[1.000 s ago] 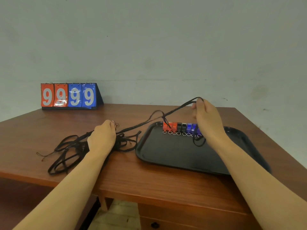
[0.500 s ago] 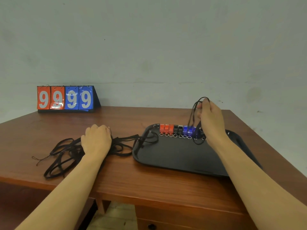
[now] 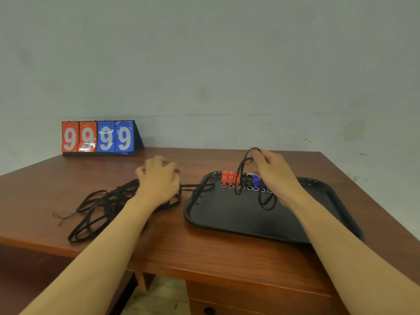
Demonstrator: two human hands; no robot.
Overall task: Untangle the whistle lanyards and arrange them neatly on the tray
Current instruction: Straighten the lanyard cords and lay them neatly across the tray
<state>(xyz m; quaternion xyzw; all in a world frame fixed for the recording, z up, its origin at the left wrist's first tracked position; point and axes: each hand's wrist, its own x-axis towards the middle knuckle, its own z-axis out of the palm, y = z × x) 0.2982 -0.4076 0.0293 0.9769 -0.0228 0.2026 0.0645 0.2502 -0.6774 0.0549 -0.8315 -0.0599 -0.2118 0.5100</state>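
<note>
Centrally, a brown wooden table [image 3: 204, 251] is shown, on which a black rectangular plastic tray [image 3: 227, 221] is placed toward the right side. Along the far edge of the tray, a row of small plastic whistles [image 3: 238, 178] is lined up: orange ones at the left, black ones in the middle and a blue one beside them, each fitted with a small metal split ring [image 3: 250, 188] on the near side. The right end of the row is hidden by the right hand [image 3: 275, 176].

A single black cord lanyard [image 3: 243, 169] is pinched between the fingertips of the right hand and is held raised above the whistles; its loop is draped down over the row onto the tray floor, and a further loop is seen hanging below the wrist.

A tangled heap of black cord lanyards [image 3: 100, 208] is spread on the table to the left of the tray, with a few strands carried over the tray's left rim. The left hand [image 3: 159, 185] is placed over the right part of this heap and is blurred; whether the cords are gripped or merely touched cannot be told.

At the far left of the table, a flip scoreboard with orange and blue cards [image 3: 97, 137] is stood against the pale wall [image 3: 227, 64], showing four nines.
</note>
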